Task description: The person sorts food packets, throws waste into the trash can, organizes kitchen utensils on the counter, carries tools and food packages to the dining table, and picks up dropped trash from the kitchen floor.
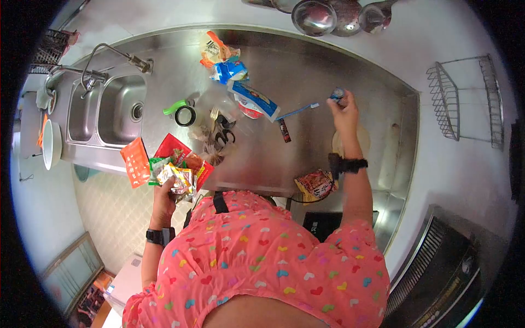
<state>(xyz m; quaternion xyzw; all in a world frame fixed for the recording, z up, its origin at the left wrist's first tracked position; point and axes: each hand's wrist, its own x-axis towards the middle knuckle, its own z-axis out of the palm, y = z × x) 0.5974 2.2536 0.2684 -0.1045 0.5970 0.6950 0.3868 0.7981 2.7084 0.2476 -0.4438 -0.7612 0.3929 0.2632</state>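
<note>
My left hand is closed around a fanned bunch of food packets in red, orange, green, yellow and silver, held by the counter's front edge near the sink. Out to the right, my right hand pinches a small dark blue object above the counter; its kind is too small to make out. Just left of that hand lies a blue toothbrush, with a dark narrow packet below it. A red and yellow packet rests at the counter's front, below my right forearm.
On the steel counter lie a blue and white toothpaste box, an orange and white bag, a green-handled cup and black scissors. A double sink is at left. Ladles and a wire rack hang on the wall.
</note>
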